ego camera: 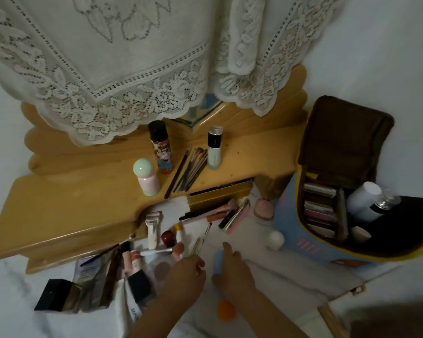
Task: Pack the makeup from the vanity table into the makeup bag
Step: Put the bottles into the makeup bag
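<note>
We are partway: the makeup bag (303, 242) at the table's right edge holds palettes and bottles, yet brushes (191, 170) and tubes remain. Our left hand (185, 276) pinches a slim brush (197, 245); our right hand (232, 269) holds a pale blue item (217, 261), finger extended.

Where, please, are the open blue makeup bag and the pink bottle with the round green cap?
Open blue makeup bag (288, 223), head view, blue outer side.
Pink bottle with round green cap (143, 169), head view, green cap.
</note>
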{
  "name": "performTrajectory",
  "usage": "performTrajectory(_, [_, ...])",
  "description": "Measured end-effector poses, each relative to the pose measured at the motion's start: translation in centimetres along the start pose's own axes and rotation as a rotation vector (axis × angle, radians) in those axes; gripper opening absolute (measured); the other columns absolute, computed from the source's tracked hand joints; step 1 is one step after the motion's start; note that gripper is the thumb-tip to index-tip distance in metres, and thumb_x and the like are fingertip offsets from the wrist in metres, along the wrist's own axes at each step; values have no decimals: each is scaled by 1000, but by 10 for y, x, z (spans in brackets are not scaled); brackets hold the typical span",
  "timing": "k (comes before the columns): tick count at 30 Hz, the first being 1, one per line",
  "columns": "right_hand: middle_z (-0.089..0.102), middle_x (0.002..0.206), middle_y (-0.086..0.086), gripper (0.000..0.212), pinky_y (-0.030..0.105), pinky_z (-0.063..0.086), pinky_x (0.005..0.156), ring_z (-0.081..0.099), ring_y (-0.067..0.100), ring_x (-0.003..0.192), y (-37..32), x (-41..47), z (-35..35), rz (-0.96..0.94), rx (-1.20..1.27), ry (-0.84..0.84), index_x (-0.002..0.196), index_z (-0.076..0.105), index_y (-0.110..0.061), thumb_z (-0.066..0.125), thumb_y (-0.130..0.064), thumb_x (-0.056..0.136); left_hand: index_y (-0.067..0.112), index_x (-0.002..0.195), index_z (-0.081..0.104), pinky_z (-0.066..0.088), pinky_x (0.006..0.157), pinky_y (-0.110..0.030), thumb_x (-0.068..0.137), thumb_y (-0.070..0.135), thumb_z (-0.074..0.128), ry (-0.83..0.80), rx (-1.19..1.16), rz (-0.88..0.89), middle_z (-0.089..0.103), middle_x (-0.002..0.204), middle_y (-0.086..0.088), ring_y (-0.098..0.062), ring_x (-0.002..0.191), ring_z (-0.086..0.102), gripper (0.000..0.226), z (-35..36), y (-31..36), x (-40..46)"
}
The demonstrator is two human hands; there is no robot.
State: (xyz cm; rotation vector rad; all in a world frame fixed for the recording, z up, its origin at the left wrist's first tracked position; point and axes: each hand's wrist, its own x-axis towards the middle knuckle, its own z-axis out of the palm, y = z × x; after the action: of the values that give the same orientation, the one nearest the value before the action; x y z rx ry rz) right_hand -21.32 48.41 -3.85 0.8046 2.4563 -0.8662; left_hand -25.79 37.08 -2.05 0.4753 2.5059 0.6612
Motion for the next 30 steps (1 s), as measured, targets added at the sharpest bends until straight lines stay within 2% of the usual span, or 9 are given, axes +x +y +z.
performTrajectory(3, [40, 133, 11, 74, 34, 44, 94, 48, 30, 118, 3, -3, -7, 12, 45, -62, 141, 21, -24, 62, -16, 81, 23, 111, 56, 37, 80, -13, 93, 18, 45, -18, -1, 73, 61, 116, 3, -9, 101, 56, 21, -4, 15, 7])
performTrajectory(7, [55, 117, 9, 40, 28, 43, 73, 56, 26, 106, 17, -19, -31, 24, 146, 39, 113, 35, -20, 60, -20, 82, 24, 105, 57, 41, 84, -18, 92, 14, 46, -40, -36, 150, 62, 113, 1, -11, 101, 58, 20, -4, 46, 17])
performTrajectory(9, [57, 110, 6, 37, 25, 38, 70, 57, 24, 103, 28, -29, -49, 25, 201, 137, 105, 32, -24, 62, -26, 83, 20, 111, 59, 42, 79, -17, 92, 14, 48, -26, -68, 184, 63, 113, 2, -10, 95, 58, 23, -2, 62, 21])
performTrajectory(13, [51, 119, 2, 46, 24, 44, 79, 52, 17, 100, 55, -54, -91, -16, 442, 331, 119, 36, -27, 66, -25, 85, 17, 110, 59, 36, 57, -9, 92, 13, 49, -14, -155, 263, 61, 103, 3, -9, 81, 52, 21, 4, 98, 25])
performTrajectory(18, [47, 113, -3, 44, 23, 46, 81, 52, 19, 106, 97, -87, -150, -53, 685, 679, 110, 37, -30, 67, -11, 83, 15, 105, 60, 39, 68, -19, 90, 10, 52, -2, -268, 333, 56, 90, 4, -11, 79, 52, 18, 15, 142, 30])
performTrajectory(21, [50, 106, 2, 41, 15, 46, 66, 55, 20, 95, 125, -101, -187, -30, 625, 938, 112, 39, -26, 63, -7, 85, 20, 104, 52, 42, 68, -16, 90, 6, 51, 11, -339, 364, 55, 89, 5, -13, 88, 56, 20, 22, 165, 32])
performTrajectory(23, [52, 103, 3, 37, 19, 47, 65, 56, 23, 94, 143, -104, -209, 0, 541, 1012, 118, 42, -19, 60, -8, 87, 15, 119, 48, 46, 91, -28, 91, 7, 51, 27, -451, 327, 55, 112, -1, -19, 113, 53, 30, 26, 178, 37])
performTrajectory(26, [55, 104, 5, 35, 28, 43, 76, 56, 26, 102, 161, -94, -227, 40, 368, 964, 123, 46, -10, 56, -7, 90, 16, 135, 38, 43, 102, -38, 91, 14, 54, 51, -477, 322, 48, 132, -1, -20, 124, 48, 47, 28, 190, 44])
performTrajectory(30, [57, 119, 10, 39, 25, 43, 81, 55, 25, 110, 168, -78, -233, 50, 195, 827, 129, 45, -11, 54, -9, 91, 18, 124, 48, 50, 95, -44, 91, 18, 54, 65, -445, 343, 61, 119, -4, -19, 113, 58, 34, 32, 198, 57])
